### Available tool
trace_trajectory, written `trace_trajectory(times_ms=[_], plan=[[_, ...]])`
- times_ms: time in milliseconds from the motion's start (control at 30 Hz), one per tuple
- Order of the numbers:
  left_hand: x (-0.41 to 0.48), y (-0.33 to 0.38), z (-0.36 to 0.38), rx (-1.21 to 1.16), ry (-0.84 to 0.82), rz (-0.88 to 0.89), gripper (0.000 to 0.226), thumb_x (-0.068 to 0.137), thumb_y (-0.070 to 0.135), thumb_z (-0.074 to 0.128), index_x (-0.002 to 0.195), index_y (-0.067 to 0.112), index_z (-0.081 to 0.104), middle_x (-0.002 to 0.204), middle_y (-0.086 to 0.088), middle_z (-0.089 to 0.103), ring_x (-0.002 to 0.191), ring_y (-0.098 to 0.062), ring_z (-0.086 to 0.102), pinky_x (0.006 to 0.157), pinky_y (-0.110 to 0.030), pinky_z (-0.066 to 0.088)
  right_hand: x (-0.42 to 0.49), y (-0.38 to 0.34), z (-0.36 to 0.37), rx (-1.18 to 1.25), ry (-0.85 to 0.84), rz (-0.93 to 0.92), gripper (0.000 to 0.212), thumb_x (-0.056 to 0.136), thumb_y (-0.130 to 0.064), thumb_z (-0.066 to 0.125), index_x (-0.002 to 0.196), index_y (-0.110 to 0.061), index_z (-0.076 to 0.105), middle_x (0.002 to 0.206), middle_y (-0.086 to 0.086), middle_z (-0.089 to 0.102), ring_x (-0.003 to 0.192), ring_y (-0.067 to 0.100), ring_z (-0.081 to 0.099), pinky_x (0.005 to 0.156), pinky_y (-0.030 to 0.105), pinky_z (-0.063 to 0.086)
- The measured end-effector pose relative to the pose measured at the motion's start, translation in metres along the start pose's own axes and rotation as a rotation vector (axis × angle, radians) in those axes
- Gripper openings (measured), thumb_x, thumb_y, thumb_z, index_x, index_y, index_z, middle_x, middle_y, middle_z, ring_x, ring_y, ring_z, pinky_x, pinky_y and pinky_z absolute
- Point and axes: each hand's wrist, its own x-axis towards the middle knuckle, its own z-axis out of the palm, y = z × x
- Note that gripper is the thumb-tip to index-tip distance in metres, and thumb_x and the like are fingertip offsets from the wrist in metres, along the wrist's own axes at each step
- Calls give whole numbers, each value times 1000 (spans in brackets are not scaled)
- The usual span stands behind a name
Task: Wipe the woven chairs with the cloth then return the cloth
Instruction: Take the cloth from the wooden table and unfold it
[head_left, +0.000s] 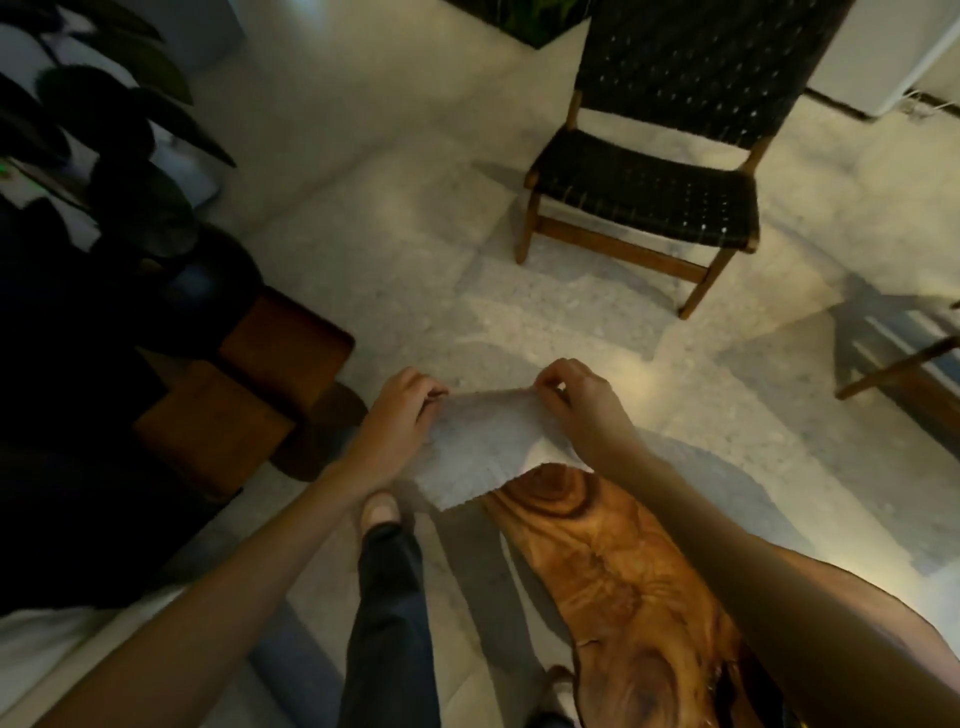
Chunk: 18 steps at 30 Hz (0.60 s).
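A pale speckled terrazzo-like floor (395, 270) fills most of the view, lit in warm patches and crossed by soft shadows. At lower centre lies a glossy live-edge wooden table top (618, 582) with swirling amber grain — its narrow end points away from the camera. To the left, in deep shade, stand reddish-brown blocky wooden stools (249, 384), partly hidden. Above them hang the dark broad leaves of a large potted plant (104, 119). A second green planting (524, 15) shows at the top edge. At far right, a white wall or cabinet (898, 57) meets the floor — details there are blurred.
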Motion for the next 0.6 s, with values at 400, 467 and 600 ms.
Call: trace_trajectory(times_ms=[400,467,600], plan=[[169,-161,-135,43,-116,-16,25,101,15,40,120,9,55,117,-5,58,108,-19,54,83,-23,41,231,-74,83,120,98,251,12,97,-13,50,104,-11,60,106,6,61,90,20,57,75,26,44],[198,-173,-151,42,-112,-12,27,100,12,41,123,6,55,120,-8,58,109,-19,54,86,-25,43,261,-81,81,120,123,258,13,97,-13,49,105,-11,60,105,5,60,89,18,56,73,24,41],[254,-187,-164,25,-69,7,26,99,11,42,121,4,56,116,-10,59,102,-15,53,82,-22,38,311,-78,67,146,167,272,14,98,-14,49,108,-13,59,105,1,57,92,15,56,77,26,49]])
